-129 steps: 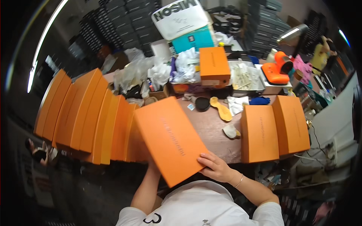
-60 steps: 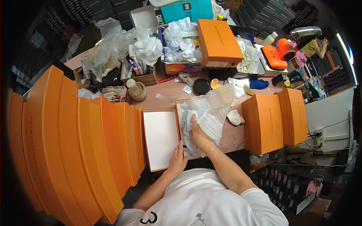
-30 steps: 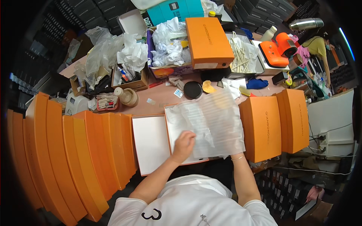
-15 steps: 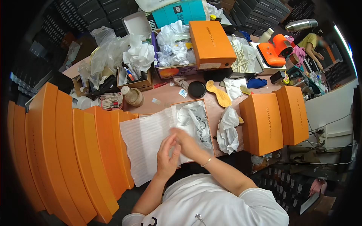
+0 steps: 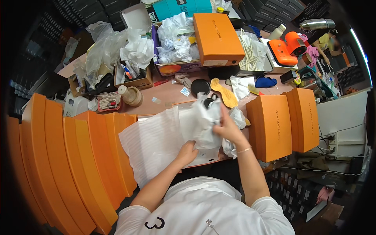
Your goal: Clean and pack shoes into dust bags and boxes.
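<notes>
A bundle of crumpled white paper, with something black showing at its far end, sits directly in front of the person, over the open orange-edged box; its long axis seems to run from far to near, tipped a little, though blur softens its outline; the right hand is at its right side and appears to grip it, the thumb toward the paper and a finger reaching along the far right edge; the left hand is at its near left corner, fingers curled against the paper, but whether they grip it I cannot tell; both hands are therefore close to the bundle, the right one farther along it, the left one at its near end; to the left, a thin white sheet spreads beside the box, near the left forearm; just right of the box lies a second bundle of white paper, nearer the right hand than the left; beyond it on the right stand two closed orange boxes
</notes>
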Available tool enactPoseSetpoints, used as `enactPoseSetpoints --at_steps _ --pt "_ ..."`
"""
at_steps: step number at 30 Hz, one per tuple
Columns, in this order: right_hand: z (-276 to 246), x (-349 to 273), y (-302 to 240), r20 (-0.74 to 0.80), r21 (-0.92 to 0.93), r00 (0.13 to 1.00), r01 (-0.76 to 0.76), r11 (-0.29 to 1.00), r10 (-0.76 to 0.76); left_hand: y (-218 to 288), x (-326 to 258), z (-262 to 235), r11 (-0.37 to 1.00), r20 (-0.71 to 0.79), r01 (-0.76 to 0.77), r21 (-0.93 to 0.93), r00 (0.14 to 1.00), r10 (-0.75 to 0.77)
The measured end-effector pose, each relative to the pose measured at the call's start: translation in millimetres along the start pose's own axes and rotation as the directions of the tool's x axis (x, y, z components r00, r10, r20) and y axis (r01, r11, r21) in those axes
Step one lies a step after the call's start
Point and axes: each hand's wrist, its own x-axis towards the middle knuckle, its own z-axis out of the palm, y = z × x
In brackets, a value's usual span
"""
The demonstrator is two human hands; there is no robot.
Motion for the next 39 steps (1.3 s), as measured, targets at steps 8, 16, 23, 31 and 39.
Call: enactPoseSetpoints --at_steps 8,16,23,31,39 --pt "-126.0 -3.8 58.6 -0.361 -0.213 0.933 -0.088 0.973 0.006 3.6 32.2 46.8 0.813 -0.001 -0.224 0.538 0.964 0.266" --pt "-54.6 -12.4 2.4 -0.123 -0.034 0.981 -0.158 0.987 0.152 21.6 5.8 -16.4 0.711 -0.476 -0.255 -0.655 0.870 -0.126" --pt "35.0 7.3 3.0 0.032 -0.431 0.997 0.079 0.899 -0.072 85.5 -16.1 -36.9 0.833 -0.119 -0.541 0.121 0.825 0.553" --pt "-68.0 -64.2 31.8 -0.452 -0.462 0.885 -0.125 0.878 -0.112 41.5 -11.8 -11.8 0.721 0.121 -0.274 0.637 0.959 0.257" --pt "48.2 -62.4 -33.0 0.141 -0.385 0.914 0.405 0.829 -0.381 4.9 23.2 11.1 0.977 0.057 -0.128 0.169 0.991 0.120"
